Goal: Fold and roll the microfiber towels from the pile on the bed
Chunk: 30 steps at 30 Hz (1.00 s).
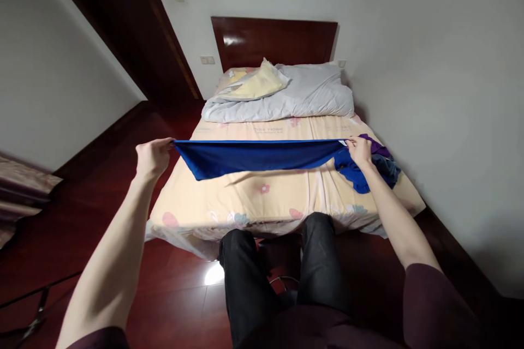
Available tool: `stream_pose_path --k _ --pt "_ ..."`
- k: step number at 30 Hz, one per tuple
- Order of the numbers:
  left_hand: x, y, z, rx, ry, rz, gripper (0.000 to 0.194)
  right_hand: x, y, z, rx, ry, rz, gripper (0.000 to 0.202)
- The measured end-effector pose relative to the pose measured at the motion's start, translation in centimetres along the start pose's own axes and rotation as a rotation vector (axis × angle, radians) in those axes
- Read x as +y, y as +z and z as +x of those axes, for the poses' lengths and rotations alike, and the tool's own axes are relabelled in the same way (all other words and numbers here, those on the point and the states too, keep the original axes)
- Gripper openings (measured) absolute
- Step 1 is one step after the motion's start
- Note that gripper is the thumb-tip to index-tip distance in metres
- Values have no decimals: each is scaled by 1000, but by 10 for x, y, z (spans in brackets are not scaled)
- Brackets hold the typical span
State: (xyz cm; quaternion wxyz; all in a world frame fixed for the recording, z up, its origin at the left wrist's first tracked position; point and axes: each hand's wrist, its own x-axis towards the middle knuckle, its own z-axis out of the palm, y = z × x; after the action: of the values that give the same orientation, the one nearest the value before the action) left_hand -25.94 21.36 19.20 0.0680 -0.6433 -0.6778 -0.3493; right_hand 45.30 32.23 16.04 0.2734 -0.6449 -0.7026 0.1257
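A blue cloth garment (262, 157) is stretched taut between my hands above the bed, its top edge nearly straight and its lower edge hanging. My left hand (153, 158) pinches its left end, out past the bed's left side. At the other end my right hand (360, 151) is closed on the cloth, beside a small white tag. Under and behind the right hand lies a crumpled pile of clothes (356, 174), blue, purple and denim-like. Which garment the stretched cloth is, I cannot tell.
The bed (262, 204) has a peach flowered sheet. A grey-white quilt (315, 90) and a pale yellow cloth (262, 82) lie near the dark wooden headboard (278, 41). A wall stands close on the right. A thin metal frame (39, 311) is at the lower left.
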Motion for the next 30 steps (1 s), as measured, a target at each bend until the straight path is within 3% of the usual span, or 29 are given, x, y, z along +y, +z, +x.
stream_pose_path --k 3,6,9,14,18,20,23,30 --pt "-9 16 -7 138 68 -41 38 11 25 -9 209 -39 40 38" --pt "-29 43 -28 117 85 -37 40 28 60 -30 223 -136 101 33" --pt "-54 80 -60 -22 42 -12 41 49 101 -56 96 -100 104 32" --pt "-92 150 -122 -310 -98 32 47 76 168 -102 -115 82 54 33" --pt "-109 188 -167 -533 -133 85 51 88 204 -133 -187 189 45 33" --pt "-112 196 -185 -613 -131 141 50 92 214 -142 -187 212 43 35" --pt "-110 197 -202 -624 -93 255 50 97 221 -146 -182 217 17 36" --pt "-103 174 -210 -663 -60 413 47 104 210 -154 -192 206 -40 39"
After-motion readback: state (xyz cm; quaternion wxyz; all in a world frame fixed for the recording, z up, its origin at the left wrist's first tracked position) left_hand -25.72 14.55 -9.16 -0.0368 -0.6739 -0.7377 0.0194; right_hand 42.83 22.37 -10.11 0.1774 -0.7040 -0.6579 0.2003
